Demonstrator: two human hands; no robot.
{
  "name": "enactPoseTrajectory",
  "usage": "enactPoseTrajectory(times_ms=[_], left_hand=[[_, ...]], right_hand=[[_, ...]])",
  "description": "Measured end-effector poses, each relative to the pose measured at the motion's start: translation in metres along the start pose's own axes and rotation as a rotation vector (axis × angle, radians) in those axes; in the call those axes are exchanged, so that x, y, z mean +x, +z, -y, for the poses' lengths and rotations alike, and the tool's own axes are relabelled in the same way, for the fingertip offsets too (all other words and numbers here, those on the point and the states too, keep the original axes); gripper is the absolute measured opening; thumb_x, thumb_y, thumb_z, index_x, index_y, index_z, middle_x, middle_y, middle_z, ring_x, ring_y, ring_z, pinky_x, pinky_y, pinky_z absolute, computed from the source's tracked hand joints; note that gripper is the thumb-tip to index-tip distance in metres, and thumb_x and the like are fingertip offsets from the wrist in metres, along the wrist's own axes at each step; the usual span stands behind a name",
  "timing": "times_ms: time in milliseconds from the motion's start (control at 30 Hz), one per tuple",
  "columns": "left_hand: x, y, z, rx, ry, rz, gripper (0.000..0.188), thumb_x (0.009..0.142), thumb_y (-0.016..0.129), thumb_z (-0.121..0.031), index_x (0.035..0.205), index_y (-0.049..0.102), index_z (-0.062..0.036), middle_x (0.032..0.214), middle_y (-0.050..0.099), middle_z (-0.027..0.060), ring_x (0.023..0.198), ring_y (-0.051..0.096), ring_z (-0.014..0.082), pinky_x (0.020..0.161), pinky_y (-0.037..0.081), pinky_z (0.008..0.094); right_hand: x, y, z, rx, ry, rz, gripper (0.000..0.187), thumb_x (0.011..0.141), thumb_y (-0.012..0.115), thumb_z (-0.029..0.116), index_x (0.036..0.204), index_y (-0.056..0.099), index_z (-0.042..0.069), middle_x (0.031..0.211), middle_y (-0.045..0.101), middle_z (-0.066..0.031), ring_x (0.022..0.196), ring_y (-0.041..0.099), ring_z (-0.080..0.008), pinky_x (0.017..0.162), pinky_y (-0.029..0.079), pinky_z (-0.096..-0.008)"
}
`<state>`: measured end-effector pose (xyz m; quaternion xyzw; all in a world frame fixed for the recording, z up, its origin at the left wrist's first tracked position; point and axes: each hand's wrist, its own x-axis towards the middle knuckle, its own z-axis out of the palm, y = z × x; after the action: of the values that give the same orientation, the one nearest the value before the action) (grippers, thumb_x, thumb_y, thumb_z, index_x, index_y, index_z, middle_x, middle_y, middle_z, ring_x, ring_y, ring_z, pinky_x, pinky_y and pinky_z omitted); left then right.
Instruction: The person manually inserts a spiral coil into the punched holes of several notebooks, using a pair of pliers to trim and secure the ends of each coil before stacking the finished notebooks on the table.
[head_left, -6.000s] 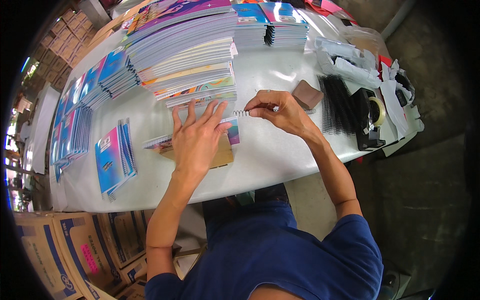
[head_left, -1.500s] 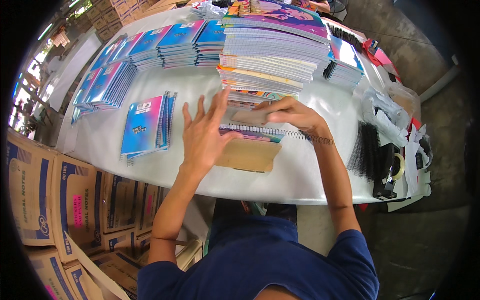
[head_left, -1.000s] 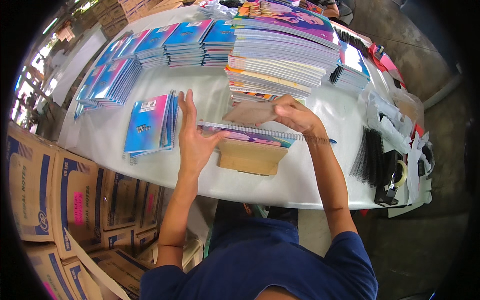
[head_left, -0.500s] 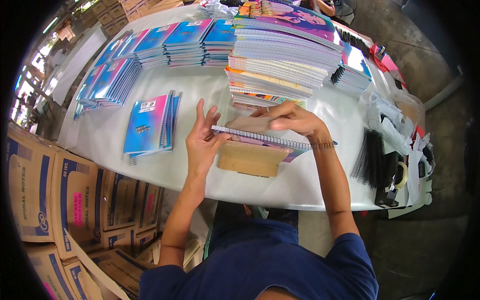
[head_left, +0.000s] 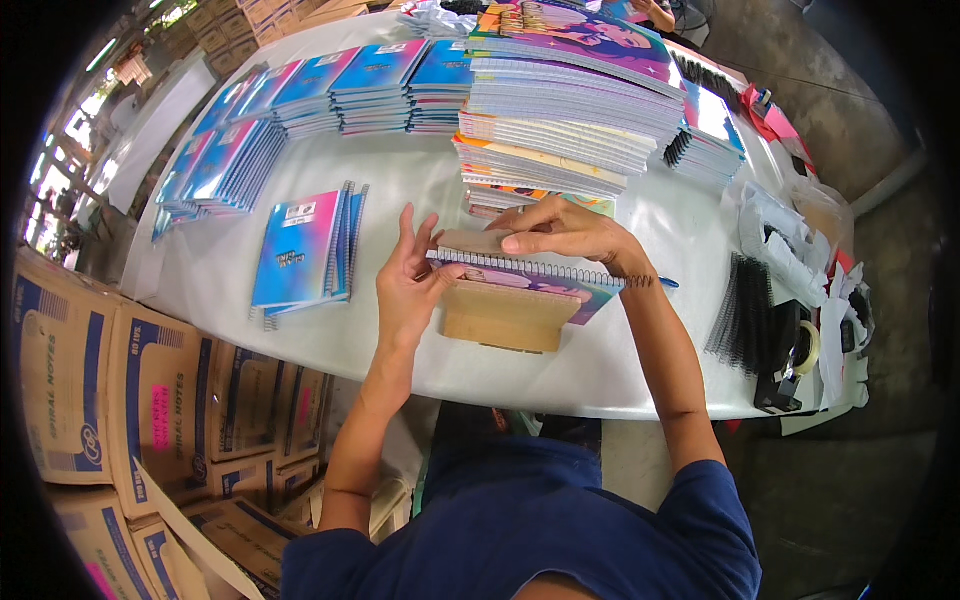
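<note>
A notebook with a purple printed cover (head_left: 600, 300) stands tilted on the table before me, a dark wire spiral (head_left: 530, 266) running along its upper edge. The spiral's loose tail sticks out past the right end, by my right wrist. My left hand (head_left: 405, 285) grips the notebook's left end with the thumb on its near side, other fingers raised. Behind the spiral, my right hand (head_left: 580, 238) holds a flat brownish piece (head_left: 472, 241), with its thumb along the top; its fingertips are partly hidden. Against the near side of the notebook is a brown cardboard block (head_left: 505, 318).
Blue-pink notebooks (head_left: 295, 250) lie at left, with stacks of them (head_left: 375, 85) behind. A tall notebook pile (head_left: 570, 110) rises ahead. Black spirals (head_left: 740, 310), a tape dispenser (head_left: 785, 370) and crumpled plastic (head_left: 775, 230) sit at right. Cartons (head_left: 160, 390) crowd the lower left.
My right hand has shifted left along the spiral with the brownish piece, which was blurred before. My left hand keeps its hold on the notebook's end.
</note>
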<state>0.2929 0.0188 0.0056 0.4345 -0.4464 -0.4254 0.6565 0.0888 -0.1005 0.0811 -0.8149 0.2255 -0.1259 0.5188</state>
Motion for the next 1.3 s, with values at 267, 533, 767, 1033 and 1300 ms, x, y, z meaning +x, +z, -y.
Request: enactPoseTrajectory(times_ms=[267,533,767,1033,1300], left_hand=[[0.024,-0.020,-0.005,0.096,0.001,0.459,0.058,0.093,0.060,-0.041,0.127,0.056,0.0060,0.133,0.056,0.0157,0.115,0.055,0.0136,0.089,0.046,0.0272],[0.038,-0.010,-0.104,0.095,0.366,0.066,0.062,0.095,0.052,-0.049,0.126,0.057,0.0048,0.128,0.060,0.0145,0.118,0.058,0.0229,0.094,0.048,0.0305],[-0.034,0.027,-0.070,0.677,0.610,0.380,0.056,0.076,0.077,-0.022,0.127,0.060,-0.0050,0.131,0.059,0.0131,0.117,0.059,0.0330,0.100,0.045,0.0428],[-0.056,0.061,-0.026,1.143,0.705,0.219,0.055,0.076,0.076,-0.026,0.127,0.060,-0.0142,0.119,0.066,0.0055,0.106,0.062,0.0379,0.094,0.044,0.0484],[-0.055,0.065,-0.025,1.140,0.683,0.188,0.055,0.074,0.077,-0.022,0.127,0.061,-0.0133,0.122,0.064,0.0065,0.109,0.060,0.0379,0.094,0.044,0.0478]], right_hand=[[-0.132,-0.040,-0.022,-0.028,0.018,-0.432,0.047,0.085,0.069,0.034,0.111,0.067,-0.005,0.121,0.061,-0.0132,0.103,0.057,-0.0196,0.089,0.046,-0.0343],[-0.240,-0.048,-0.140,-1.229,0.635,-0.973,0.046,0.076,0.075,0.035,0.117,0.067,0.014,0.130,0.053,-0.0199,0.123,0.047,-0.0339,0.099,0.034,-0.0509],[-0.171,0.035,-0.156,-1.129,0.241,-0.874,0.039,0.087,0.065,0.031,0.123,0.061,0.016,0.119,0.054,-0.0155,0.114,0.048,-0.0314,0.097,0.032,-0.0521],[-0.156,0.109,-0.026,-0.609,0.034,-0.830,0.040,0.084,0.066,0.016,0.124,0.061,0.015,0.099,0.055,-0.0167,0.087,0.057,-0.0291,0.073,0.048,-0.0372],[-0.144,0.147,0.007,-0.492,-0.046,-0.825,0.043,0.083,0.068,0.019,0.125,0.061,0.016,0.102,0.055,-0.0151,0.085,0.057,-0.0297,0.073,0.049,-0.0395]])
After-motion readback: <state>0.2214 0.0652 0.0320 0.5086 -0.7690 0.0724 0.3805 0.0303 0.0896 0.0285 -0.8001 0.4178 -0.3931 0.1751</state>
